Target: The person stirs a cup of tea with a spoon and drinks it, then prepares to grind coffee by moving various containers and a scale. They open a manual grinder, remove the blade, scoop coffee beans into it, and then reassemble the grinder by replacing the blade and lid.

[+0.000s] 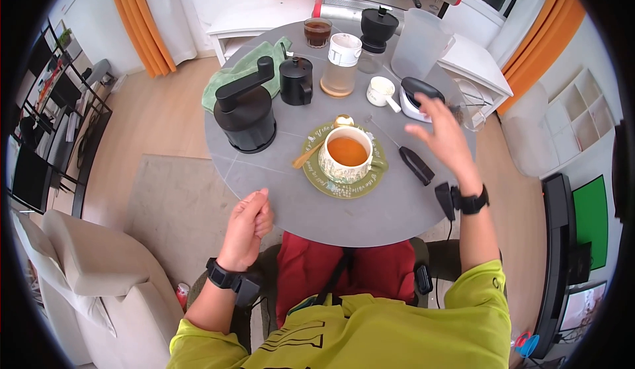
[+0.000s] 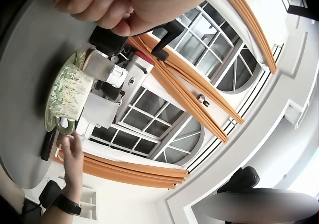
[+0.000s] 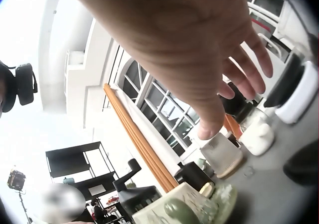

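Observation:
My right hand (image 1: 444, 134) reaches over the table's right side with fingers extended and apart, holding nothing. In the head view its fingertips overlap a white device with a black top (image 1: 411, 110). Below its palm lies a black-handled milk frother (image 1: 417, 165) with a thin metal shaft. My left hand (image 1: 246, 227) is at the near left table edge, its fingers curled and no object visible in them. Between the hands, a patterned cup (image 1: 338, 172) of orange-brown drink stands on a green lettered saucer (image 1: 344, 191). A wooden spoon (image 1: 305, 156) rests on the saucer's left rim.
A black hand grinder (image 1: 243, 121) stands left, near a green cloth (image 1: 210, 91). Behind the cup are a black pitcher (image 1: 296, 81), a glass carafe (image 1: 336, 78), a small white handled pot (image 1: 380, 91), a dark drink glass (image 1: 317, 34) and a clear plastic jug (image 1: 418, 45).

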Motion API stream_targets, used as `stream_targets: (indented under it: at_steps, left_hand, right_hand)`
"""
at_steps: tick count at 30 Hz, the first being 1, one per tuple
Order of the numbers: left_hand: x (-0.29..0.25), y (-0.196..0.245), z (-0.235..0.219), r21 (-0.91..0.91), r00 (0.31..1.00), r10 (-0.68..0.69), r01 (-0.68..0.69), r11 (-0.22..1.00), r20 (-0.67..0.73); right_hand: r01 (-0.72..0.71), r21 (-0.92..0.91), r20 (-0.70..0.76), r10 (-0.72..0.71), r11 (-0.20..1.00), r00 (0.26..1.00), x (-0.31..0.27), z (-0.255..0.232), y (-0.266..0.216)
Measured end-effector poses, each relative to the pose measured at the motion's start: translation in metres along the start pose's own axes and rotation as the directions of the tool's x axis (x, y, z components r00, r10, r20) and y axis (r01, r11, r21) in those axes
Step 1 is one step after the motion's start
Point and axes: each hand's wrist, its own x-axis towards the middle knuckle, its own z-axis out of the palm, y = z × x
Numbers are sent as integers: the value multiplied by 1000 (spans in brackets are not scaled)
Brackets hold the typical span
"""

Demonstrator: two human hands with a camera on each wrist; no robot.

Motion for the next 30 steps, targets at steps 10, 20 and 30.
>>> stream_targets:
  at_steps: [10, 20, 30]
  left_hand:
    - [-8, -8, 15, -7, 997, -43, 44, 999, 67]
    - [-10, -7, 15, -27, 994, -62, 64, 998, 91]
    - [-8, -8, 13, -20, 994, -72, 74, 997, 85]
  right_hand:
    - [30, 186, 92, -48, 982, 995, 165, 40, -22]
    - [2, -21, 166, 1, 1000, 986, 198, 71, -53]
    - [-18, 57, 163, 8, 998, 987, 210, 74, -45]
